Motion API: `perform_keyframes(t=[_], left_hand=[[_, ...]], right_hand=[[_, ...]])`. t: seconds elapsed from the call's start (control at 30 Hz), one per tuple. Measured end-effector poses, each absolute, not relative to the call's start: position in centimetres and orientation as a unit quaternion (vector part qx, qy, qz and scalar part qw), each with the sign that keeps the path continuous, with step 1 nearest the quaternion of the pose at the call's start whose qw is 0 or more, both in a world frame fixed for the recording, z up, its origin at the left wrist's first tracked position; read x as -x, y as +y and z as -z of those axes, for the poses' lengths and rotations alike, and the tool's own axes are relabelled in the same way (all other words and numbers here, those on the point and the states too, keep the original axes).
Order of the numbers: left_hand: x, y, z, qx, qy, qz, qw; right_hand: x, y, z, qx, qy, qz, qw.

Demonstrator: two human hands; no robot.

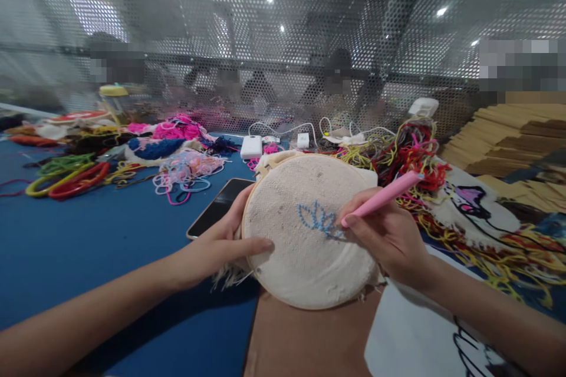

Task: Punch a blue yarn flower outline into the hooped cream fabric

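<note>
A round embroidery hoop [292,271] stretched with cream cloth stands tilted toward me in the middle of the head view. My left hand [234,235] grips its left rim, thumb on the front of the cloth and fingers behind, out of sight. Blue stitches [316,218] form a leaf or petal outline near the cloth's centre. In my right hand [389,235] is a pink punch needle [384,197], pinched between thumb and fingers and slanting up to the right. Its lower end points at the cloth just right of the blue stitches; the tip is hidden by my fingers.
A phone [216,209] lies behind my left hand on the blue table [132,283]. Yarn heaps [186,171] spread along the back left, with more yarn [420,153] at right. A white charger box [251,147], printed paper [398,330] and stacked brown paper [486,129] are nearby.
</note>
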State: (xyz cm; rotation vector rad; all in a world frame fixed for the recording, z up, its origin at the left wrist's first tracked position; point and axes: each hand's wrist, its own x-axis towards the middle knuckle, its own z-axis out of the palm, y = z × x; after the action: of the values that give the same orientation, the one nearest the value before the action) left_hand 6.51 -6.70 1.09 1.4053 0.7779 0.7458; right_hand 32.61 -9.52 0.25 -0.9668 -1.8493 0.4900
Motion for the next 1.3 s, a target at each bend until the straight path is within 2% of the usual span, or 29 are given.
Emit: perform_keyframes(t=[0.4,0.77,1.3], left_hand=[[-6.47,-6.77,-1.18,-0.612,0.343,-0.326,0.634],[-6.54,-6.75,-1.03,-0.603,0.358,-0.325,0.634],[-6.59,-6.8,-0.99,-0.596,0.363,-0.322,0.64]], right_hand=[[-32.59,-9.53,-0.09,0.399,-0.772,-0.188,0.457],[-32.48,-9.38,-0.05,0.389,-0.825,-0.053,0.408],[-32.47,-9.16,0.03,0.395,-0.822,-0.057,0.407]])
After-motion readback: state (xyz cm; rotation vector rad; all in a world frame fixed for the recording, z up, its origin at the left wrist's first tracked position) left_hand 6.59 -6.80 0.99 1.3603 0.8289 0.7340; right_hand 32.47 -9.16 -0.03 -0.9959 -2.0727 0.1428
